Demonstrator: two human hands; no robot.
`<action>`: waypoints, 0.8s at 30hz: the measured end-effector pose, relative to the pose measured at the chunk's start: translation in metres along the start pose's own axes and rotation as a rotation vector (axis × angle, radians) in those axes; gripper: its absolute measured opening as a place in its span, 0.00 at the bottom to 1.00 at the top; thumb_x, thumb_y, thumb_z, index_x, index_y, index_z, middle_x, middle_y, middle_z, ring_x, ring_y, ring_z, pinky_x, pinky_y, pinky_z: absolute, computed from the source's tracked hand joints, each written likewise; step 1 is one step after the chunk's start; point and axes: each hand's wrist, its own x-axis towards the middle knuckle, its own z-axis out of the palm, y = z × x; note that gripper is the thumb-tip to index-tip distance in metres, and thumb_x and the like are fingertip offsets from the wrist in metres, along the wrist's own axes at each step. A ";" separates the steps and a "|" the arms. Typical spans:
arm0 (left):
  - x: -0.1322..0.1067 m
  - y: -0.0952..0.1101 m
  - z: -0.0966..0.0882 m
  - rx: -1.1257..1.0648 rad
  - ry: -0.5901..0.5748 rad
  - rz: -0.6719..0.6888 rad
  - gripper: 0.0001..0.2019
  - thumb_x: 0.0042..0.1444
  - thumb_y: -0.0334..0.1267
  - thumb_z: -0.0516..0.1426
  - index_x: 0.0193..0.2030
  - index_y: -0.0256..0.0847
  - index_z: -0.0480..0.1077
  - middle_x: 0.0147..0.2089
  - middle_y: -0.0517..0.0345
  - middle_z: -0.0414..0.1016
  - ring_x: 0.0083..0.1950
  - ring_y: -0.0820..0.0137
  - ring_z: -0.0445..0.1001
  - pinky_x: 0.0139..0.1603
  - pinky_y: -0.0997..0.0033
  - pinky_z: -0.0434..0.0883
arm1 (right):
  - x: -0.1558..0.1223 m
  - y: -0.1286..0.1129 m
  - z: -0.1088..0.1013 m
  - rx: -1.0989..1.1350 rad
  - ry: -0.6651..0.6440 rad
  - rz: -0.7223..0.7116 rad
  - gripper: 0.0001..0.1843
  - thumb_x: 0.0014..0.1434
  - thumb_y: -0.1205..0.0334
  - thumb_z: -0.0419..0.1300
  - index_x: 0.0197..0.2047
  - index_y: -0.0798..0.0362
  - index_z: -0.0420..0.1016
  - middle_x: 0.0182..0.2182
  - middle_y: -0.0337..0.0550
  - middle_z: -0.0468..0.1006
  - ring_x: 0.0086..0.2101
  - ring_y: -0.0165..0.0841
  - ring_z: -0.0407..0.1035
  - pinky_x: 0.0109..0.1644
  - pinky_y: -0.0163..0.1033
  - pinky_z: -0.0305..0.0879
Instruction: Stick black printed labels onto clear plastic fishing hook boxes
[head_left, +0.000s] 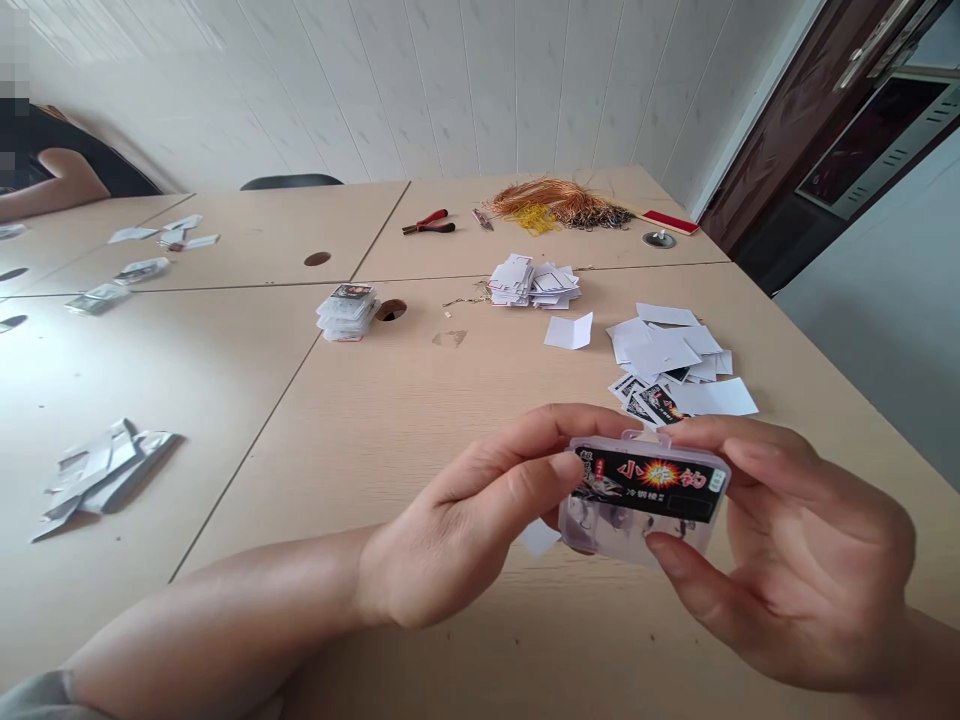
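Note:
Between both hands, above the table's near side, I hold a small clear plastic case (641,500). A black printed card with red and white characters shows through its upper half. Small dark pieces lie in the lower half, too small to make out. My left hand (480,510) grips the case's left end, thumb on the front. With fingertips at the top edge and thumb low on the front, my right hand (802,550) holds the right side. Beyond the case lies a loose pile of white folded cards (660,345), some with black printed faces.
Stacked clear cases (349,315) stand near a cable hole (391,310). Farther back are piled white cards (529,282), red-and-black pliers (430,223) and a copper-coloured wire bundle (555,200). Silvery packets (105,475) lie left. Another person's arm (60,185) rests on the far-left table.

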 end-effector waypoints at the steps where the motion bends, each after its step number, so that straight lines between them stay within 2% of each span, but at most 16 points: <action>1: 0.000 0.000 0.000 -0.004 -0.004 -0.005 0.14 0.72 0.47 0.53 0.57 0.51 0.76 0.52 0.56 0.79 0.43 0.69 0.73 0.44 0.69 0.73 | 0.000 0.000 -0.001 -0.010 -0.004 -0.008 0.49 0.54 0.75 0.69 0.71 0.29 0.62 0.56 0.39 0.75 0.55 0.43 0.71 0.64 0.54 0.70; 6: 0.001 0.000 0.000 -0.029 -0.020 -0.030 0.16 0.73 0.51 0.51 0.57 0.53 0.76 0.51 0.58 0.78 0.43 0.70 0.73 0.44 0.70 0.73 | 0.002 0.001 -0.003 -0.025 -0.020 -0.080 0.50 0.52 0.77 0.69 0.72 0.34 0.62 0.58 0.39 0.75 0.56 0.40 0.72 0.63 0.50 0.74; 11: 0.001 0.001 0.001 0.006 -0.009 -0.025 0.15 0.73 0.50 0.52 0.56 0.52 0.76 0.49 0.59 0.79 0.42 0.71 0.73 0.44 0.71 0.72 | 0.003 0.001 -0.002 -0.050 -0.027 -0.079 0.50 0.52 0.76 0.69 0.73 0.33 0.61 0.58 0.40 0.76 0.55 0.42 0.72 0.62 0.52 0.75; 16: 0.003 0.002 0.001 -0.037 -0.027 0.016 0.12 0.72 0.46 0.54 0.55 0.52 0.78 0.50 0.60 0.78 0.43 0.74 0.72 0.45 0.77 0.72 | 0.009 0.004 -0.002 -0.085 -0.037 -0.236 0.48 0.52 0.80 0.66 0.73 0.46 0.62 0.58 0.46 0.75 0.56 0.40 0.72 0.59 0.48 0.77; 18: 0.003 0.002 0.002 -0.084 -0.057 0.033 0.11 0.72 0.41 0.56 0.55 0.52 0.78 0.51 0.61 0.76 0.45 0.77 0.71 0.46 0.80 0.72 | 0.012 0.004 -0.003 -0.158 -0.068 -0.273 0.42 0.54 0.79 0.65 0.70 0.48 0.64 0.56 0.49 0.74 0.55 0.41 0.72 0.53 0.46 0.81; 21: 0.005 0.001 0.003 -0.134 -0.104 0.067 0.11 0.71 0.35 0.57 0.56 0.51 0.76 0.50 0.62 0.75 0.45 0.78 0.72 0.47 0.82 0.73 | 0.016 0.000 -0.005 -0.326 -0.133 -0.311 0.27 0.59 0.77 0.62 0.60 0.52 0.70 0.55 0.52 0.72 0.53 0.39 0.73 0.42 0.39 0.82; 24: 0.005 -0.002 0.004 -0.120 -0.108 0.093 0.12 0.71 0.33 0.57 0.57 0.49 0.75 0.48 0.61 0.74 0.45 0.79 0.73 0.48 0.82 0.73 | 0.020 -0.004 -0.006 -0.418 -0.158 -0.322 0.18 0.61 0.76 0.60 0.54 0.56 0.72 0.54 0.53 0.70 0.50 0.35 0.72 0.39 0.33 0.80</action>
